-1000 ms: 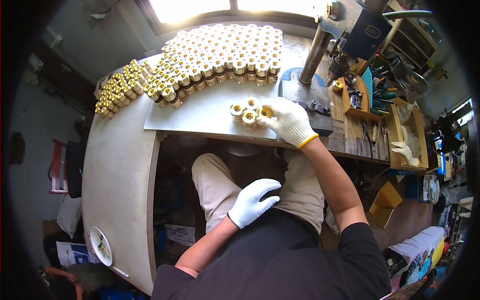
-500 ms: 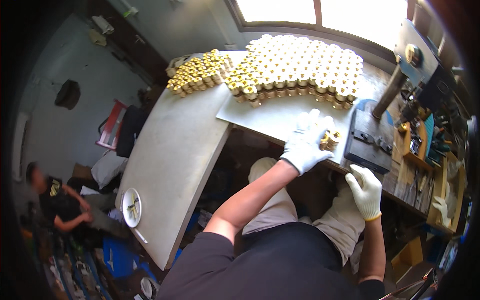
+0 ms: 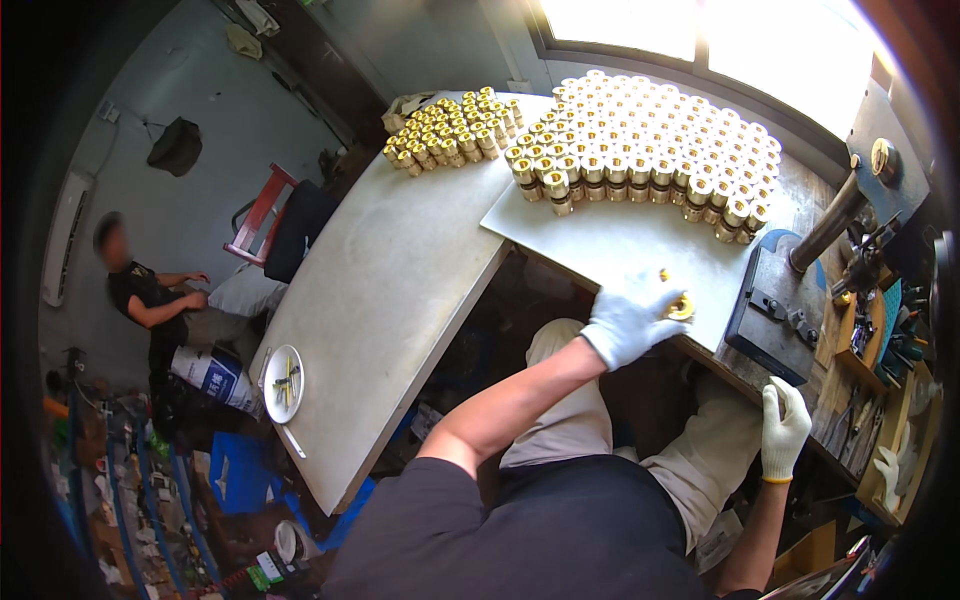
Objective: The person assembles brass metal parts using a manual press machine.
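My left hand [image 3: 630,318], in a white knit glove, is closed around a brass fitting [image 3: 681,306] at the front edge of the pale board [image 3: 540,235]. A second bit of brass [image 3: 664,275] shows past the fingers; the glove hides how much is in the grip. My right hand [image 3: 786,428], gloved too, is raised beside the bench's front edge, thumb and fingers apart and nothing visible in them. Behind the left hand, upright brass fittings [image 3: 640,170] stand in close rows on the board. A smaller group of brass fittings [image 3: 450,140] stands farther left.
Right of the board sits a press with a dark base [image 3: 775,315] and a steel column [image 3: 825,220]. Wooden trays of tools [image 3: 860,330] line the right side. A white plate [image 3: 284,383] lies on the grey table [image 3: 370,290]. Another person [image 3: 150,295] is at far left.
My left hand has drawn the brass fittings together and closed on them. My right hand has shifted slightly down and right. The view has turned, and the other person has moved their hands.
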Tool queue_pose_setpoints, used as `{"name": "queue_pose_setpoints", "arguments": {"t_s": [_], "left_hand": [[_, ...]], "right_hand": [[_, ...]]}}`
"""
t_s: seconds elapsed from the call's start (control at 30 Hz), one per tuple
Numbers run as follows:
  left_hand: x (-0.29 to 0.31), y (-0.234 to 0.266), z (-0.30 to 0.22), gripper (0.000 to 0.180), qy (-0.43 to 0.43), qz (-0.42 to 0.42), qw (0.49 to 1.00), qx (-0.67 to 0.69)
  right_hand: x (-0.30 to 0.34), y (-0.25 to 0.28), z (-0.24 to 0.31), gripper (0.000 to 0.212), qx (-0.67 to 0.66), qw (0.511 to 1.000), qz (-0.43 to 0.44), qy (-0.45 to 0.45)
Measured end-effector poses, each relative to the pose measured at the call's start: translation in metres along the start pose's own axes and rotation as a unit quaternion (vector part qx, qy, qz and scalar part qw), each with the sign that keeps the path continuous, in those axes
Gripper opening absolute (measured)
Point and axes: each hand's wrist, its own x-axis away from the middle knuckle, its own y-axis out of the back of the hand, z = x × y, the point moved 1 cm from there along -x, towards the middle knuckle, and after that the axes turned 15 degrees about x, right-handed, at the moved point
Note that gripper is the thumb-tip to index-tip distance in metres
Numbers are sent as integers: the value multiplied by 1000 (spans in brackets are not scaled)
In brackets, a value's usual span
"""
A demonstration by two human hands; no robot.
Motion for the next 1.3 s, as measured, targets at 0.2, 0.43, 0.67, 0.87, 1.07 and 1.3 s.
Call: {"name": "queue_pose_setpoints", "arguments": {"t_s": [0.2, 0.43, 0.67, 0.87, 1.07, 1.3], "left_hand": [[37, 130, 48, 47, 133, -23, 981, -139], [53, 275, 230, 41, 373, -128, 885, -249], [6, 360, 337, 48, 538, -138, 752, -354], [-6, 380, 396, 54, 556, -199, 702, -398], [3, 378, 399, 91, 555, -141, 736, -361], [76, 401, 446, 123, 381, -279, 861, -190]], "right_hand": [[5, 1, -31, 22, -4, 999, 2, -43], [2, -10, -38, 20, 27, 995, -25, -87], [5, -10, -39, 13, 84, 992, -28, -86], [1, -19, -40, 12, 124, 989, -41, -70], [5, -18, -41, 15, 133, 982, -45, -125], [-15, -8, -2, 28, 364, 931, 23, -2]]}}
